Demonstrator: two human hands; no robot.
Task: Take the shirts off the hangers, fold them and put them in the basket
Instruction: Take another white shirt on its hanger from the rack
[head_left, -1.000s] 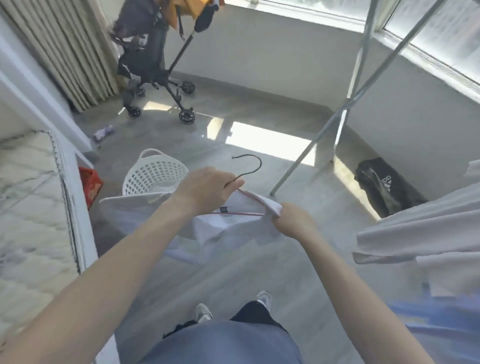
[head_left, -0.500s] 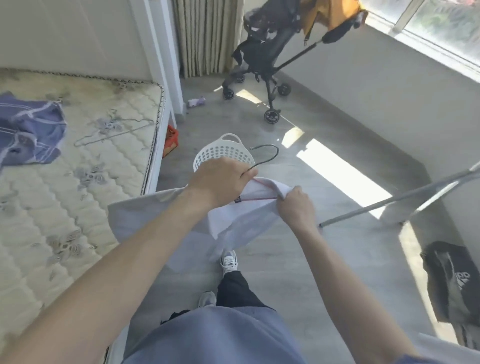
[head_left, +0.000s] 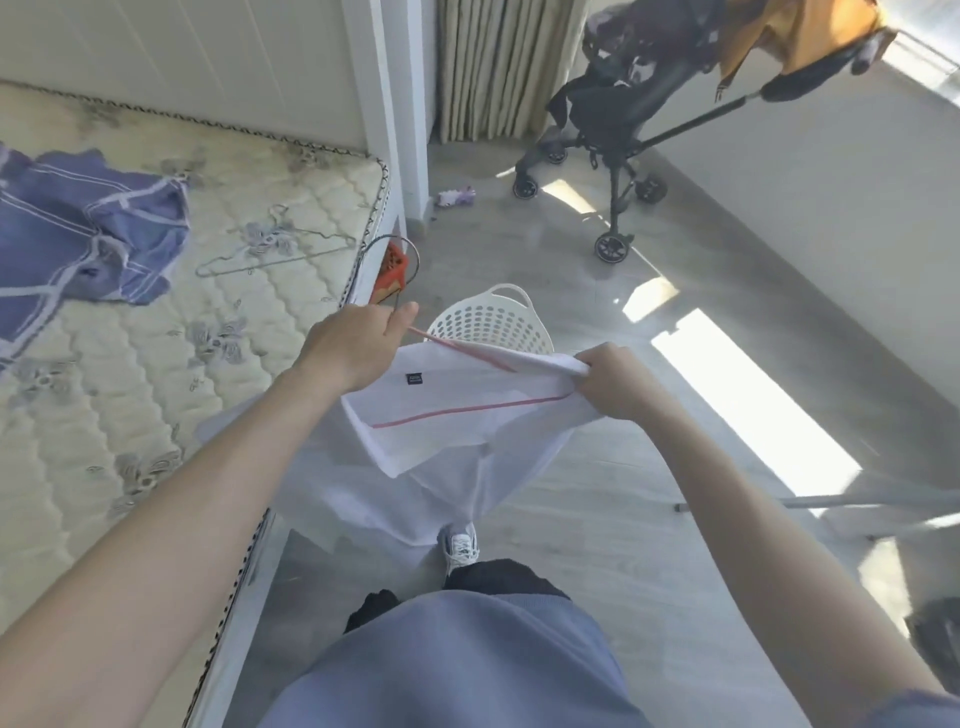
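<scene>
A white shirt (head_left: 441, 441) with a small dark neck label hangs in front of me over a pink wire hanger (head_left: 457, 410). My left hand (head_left: 353, 345) grips the hanger just below its hook, which curves up near the bed edge. My right hand (head_left: 618, 382) pinches the shirt's collar and shoulder at the right and holds it stretched. Just behind the shirt, on the floor, stands the white perforated basket (head_left: 493, 319). A blue striped shirt (head_left: 78, 239) lies crumpled on the mattress, with a bare wire hanger (head_left: 275, 254) next to it.
The quilted mattress (head_left: 156, 389) fills the left side, its edge beside my legs. A black stroller (head_left: 623, 119) with an orange garment stands at the back right. A red object (head_left: 392, 270) sits by the bed corner. Drying-rack legs (head_left: 831, 501) cross the floor at right.
My view has swung left, from the drying rack to the bed. My left hand has drawn the hanger's hook up and left, and more of the collar now lies open between my hands.
</scene>
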